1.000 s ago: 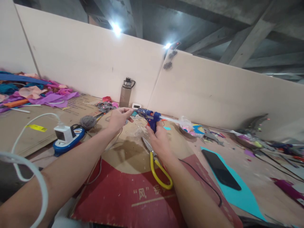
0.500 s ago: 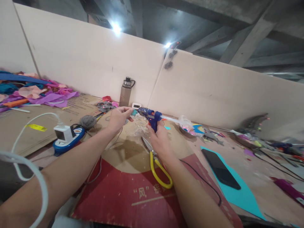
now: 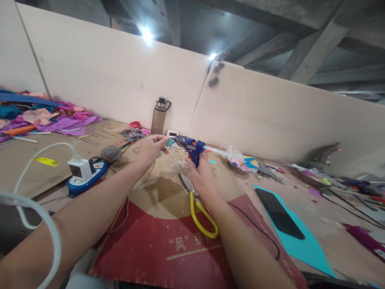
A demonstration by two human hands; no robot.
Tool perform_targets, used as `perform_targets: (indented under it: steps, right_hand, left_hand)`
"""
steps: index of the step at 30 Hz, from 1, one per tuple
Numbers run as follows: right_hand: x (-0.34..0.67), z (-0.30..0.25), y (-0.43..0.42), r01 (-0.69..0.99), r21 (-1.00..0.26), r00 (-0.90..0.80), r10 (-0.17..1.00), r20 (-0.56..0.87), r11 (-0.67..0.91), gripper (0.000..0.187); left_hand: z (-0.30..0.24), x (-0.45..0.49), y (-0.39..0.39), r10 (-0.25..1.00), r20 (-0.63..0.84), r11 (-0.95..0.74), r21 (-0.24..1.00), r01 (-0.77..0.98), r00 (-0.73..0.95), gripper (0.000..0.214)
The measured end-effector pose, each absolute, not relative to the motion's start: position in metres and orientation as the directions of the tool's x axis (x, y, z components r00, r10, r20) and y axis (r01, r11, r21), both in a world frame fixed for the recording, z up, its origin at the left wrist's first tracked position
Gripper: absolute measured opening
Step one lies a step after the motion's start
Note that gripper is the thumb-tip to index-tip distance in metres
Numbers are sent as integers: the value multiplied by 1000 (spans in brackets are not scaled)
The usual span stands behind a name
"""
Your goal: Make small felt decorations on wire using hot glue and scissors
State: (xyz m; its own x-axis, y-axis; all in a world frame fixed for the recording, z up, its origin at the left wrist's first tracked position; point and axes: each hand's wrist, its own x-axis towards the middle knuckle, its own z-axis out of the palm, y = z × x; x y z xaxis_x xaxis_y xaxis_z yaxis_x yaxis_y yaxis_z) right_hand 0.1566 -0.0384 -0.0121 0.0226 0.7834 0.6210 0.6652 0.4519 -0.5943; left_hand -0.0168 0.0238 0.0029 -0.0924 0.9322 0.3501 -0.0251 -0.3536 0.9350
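Between the thumb and fingertips of my left hand (image 3: pixel 152 150) is a small teal piece (image 3: pixel 170 142), partly hidden by the fingers. My right hand (image 3: pixel 203 174) is closed around the handle of a blue hot glue gun (image 3: pixel 194 148). A clear glue stick (image 3: pixel 216 151) pokes out of the gun's back end. Its dark nozzle points left and is right beside the teal piece; whether they touch I cannot tell. Yellow-handled scissors (image 3: pixel 204 228) lie on the cardboard (image 3: pixel 144 249) under my right wrist, blades partly open.
At left are a blue power strip (image 3: pixel 87 182) with a white plug, grey yarn (image 3: pixel 111 154) and heaped coloured fabric (image 3: pixel 69 124). A bottle (image 3: pixel 159 118) stands by the partition. To the right are a bowl (image 3: pixel 237 167), a phone (image 3: pixel 279 212) on a teal sheet (image 3: pixel 315 257), and cables.
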Motion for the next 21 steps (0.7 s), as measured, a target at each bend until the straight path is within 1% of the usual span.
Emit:
perform_targets:
  steps: [9, 13, 18, 21]
  right_hand:
    - [157, -12, -38, 665, -593, 25, 780, 625, 454, 40]
    - [156, -10, -40, 666, -594, 14, 789, 615, 451, 35]
    - [154, -8, -43, 660, -588, -7, 786, 618, 469, 38]
    - [153, -8, -43, 666, -582, -8, 785, 620, 467, 36]
  left_hand:
    - [2, -17, 26, 932, 354, -357, 933, -31, -80, 28]
    - [3, -17, 25, 935, 343, -347, 938, -25, -96, 29]
    - [3, -16, 24, 936, 340, -343, 939, -25, -85, 29]
    - [1, -16, 26, 931, 355, -356, 934, -5, -88, 30]
